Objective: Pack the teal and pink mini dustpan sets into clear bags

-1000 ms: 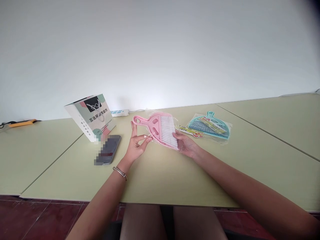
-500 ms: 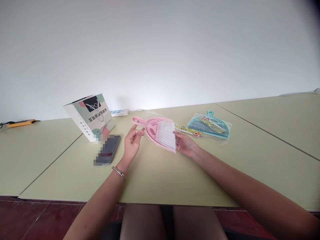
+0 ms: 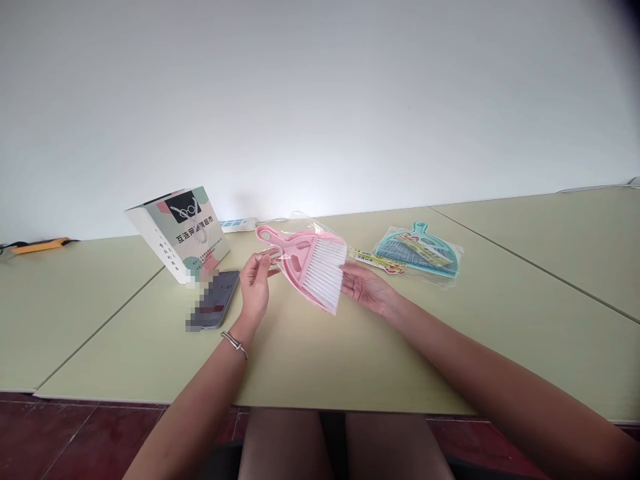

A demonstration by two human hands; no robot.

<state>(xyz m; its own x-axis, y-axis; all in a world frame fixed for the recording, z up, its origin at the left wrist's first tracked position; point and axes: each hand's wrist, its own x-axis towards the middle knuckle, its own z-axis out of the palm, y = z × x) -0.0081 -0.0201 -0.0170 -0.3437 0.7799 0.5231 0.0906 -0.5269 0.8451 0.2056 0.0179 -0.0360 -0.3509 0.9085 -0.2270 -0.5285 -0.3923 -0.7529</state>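
Note:
Between my hands, raised above the table, is a pink dustpan (image 3: 293,248) with a white-bristled brush (image 3: 324,273) nested in it, both in a clear plastic wrapper. My left hand (image 3: 256,280) is closed on the wrapper at the lower side near the handle end. At the bristle end my right hand (image 3: 367,288) grips the set's right edge; some of its fingers are hidden behind. A yellow label card (image 3: 383,260) lies just past the right fingers. Farther right, a teal dustpan set (image 3: 420,248) rests flat in its clear wrapper.
On the left a paper gift bag (image 3: 197,230) stands tilted, with a phone (image 3: 220,300) lying in front of it. A white packet (image 3: 239,225) sits by the wall. An orange object (image 3: 40,246) with a dark cord is at far left. Seams cross the table (image 3: 320,373).
The pink dustpan set has shifted slightly left and turned, its bristle end now lower. My left hand has moved left with it, and more of the clear wrapper shows above the set.

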